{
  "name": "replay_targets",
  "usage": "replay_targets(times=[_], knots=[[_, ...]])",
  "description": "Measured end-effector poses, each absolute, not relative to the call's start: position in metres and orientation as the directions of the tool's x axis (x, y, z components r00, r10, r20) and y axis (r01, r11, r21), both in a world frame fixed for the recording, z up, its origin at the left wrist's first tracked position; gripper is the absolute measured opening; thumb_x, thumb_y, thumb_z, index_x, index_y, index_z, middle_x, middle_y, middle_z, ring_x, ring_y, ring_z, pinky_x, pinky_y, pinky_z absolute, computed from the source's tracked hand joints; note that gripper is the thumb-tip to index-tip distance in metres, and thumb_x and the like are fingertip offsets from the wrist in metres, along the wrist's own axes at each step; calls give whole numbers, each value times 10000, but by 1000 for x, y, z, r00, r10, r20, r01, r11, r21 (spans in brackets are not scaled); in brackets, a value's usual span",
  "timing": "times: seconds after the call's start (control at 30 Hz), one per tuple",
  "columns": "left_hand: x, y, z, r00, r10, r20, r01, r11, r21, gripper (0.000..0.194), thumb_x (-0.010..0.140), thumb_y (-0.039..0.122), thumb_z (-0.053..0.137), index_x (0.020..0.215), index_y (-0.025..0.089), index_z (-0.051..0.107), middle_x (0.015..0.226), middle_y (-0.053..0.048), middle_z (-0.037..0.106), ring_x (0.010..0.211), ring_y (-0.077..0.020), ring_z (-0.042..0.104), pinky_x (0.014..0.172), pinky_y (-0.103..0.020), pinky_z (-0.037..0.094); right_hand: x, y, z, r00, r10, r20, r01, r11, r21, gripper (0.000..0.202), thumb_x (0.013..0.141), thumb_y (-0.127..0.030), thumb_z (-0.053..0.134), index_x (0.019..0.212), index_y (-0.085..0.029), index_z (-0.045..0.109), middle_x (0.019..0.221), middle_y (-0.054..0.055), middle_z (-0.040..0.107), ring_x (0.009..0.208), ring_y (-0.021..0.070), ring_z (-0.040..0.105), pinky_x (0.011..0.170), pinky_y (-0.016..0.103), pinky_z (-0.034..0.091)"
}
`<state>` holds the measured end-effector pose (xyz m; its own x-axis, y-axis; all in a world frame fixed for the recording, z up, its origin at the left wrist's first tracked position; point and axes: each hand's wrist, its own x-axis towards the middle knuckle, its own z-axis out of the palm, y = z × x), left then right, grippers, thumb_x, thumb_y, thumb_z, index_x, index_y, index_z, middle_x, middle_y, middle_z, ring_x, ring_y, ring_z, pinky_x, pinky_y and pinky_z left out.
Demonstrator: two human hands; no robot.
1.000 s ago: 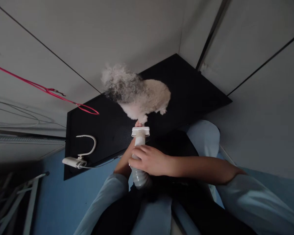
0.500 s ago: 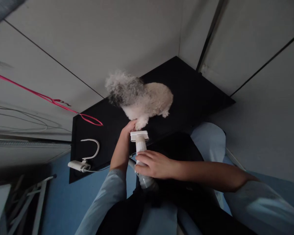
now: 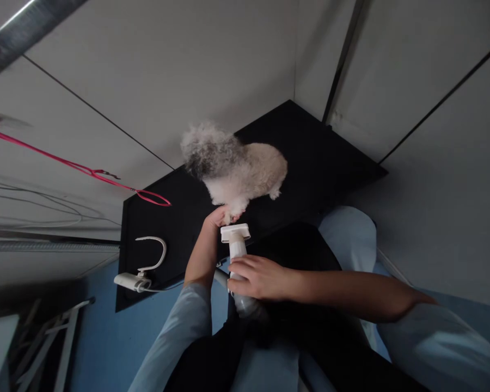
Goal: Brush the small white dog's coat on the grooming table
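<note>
A small fluffy dog (image 3: 253, 171), grey and white at the head and cream on the body, stands on a black table (image 3: 322, 152). My left hand (image 3: 219, 216) is closed around one of its front paws, the fur partly hiding the fingers. In my right hand (image 3: 258, 277) is a white grooming nozzle (image 3: 237, 247) with a wide flat head, my fingers wrapped over its handle. The head is just below the held paw, with a small gap between them. From the handle's lower end a translucent ribbed hose (image 3: 247, 306) runs down toward my dark apron.
At the table's left end lies a white device with a curved arm (image 3: 133, 281), its cable trailing off. A pink leash loop (image 3: 153, 197) hangs over the left corner. Grey walls stand behind, and a metal tube (image 3: 28, 32) crosses the upper left.
My left hand and the front paw have come slightly down toward me, with more of my fingers showing under the paw. The nozzle has shifted a little; the camera view has moved slightly too.
</note>
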<state>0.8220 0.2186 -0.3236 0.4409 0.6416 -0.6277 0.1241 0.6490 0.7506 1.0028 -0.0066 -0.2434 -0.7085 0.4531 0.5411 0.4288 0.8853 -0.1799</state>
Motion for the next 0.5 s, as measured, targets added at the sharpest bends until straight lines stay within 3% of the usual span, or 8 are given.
replay_targets(times=[0.13,0.23,0.4,0.5], knots=[[825,212,-334,459,617,-639,102,678,728,209,780,269,669,864,86,723,784,-117,743,754,-229,692,784,-346,552,1004,-6,-245,-660,453,600,466,873,-146,185,1003,-176,528,1157,-199,627,1138,124,649,1182,235,585,1015,435,519],[830,202,-341,506,590,-629,62,703,709,251,756,291,695,886,79,734,839,-140,760,790,-257,713,781,-357,557,1005,-8,-246,-705,435,560,428,891,-154,161,1010,-208,526,1130,-196,633,1098,110,651,1141,224,604,960,382,548],[835,198,-339,370,714,-594,-4,640,768,139,734,246,757,763,124,695,700,-91,723,716,-226,684,807,-355,539,1010,-13,-247,-680,476,557,465,868,-174,175,1004,-180,537,1141,-189,645,1151,130,652,1190,218,588,1035,421,523],[840,207,-325,295,831,-471,-4,494,869,179,672,196,816,797,134,704,732,-66,724,757,-214,670,829,-334,521,1015,-13,-249,-650,489,581,477,858,-189,171,996,-171,551,1123,-193,662,1174,129,654,1212,220,585,1019,412,544]])
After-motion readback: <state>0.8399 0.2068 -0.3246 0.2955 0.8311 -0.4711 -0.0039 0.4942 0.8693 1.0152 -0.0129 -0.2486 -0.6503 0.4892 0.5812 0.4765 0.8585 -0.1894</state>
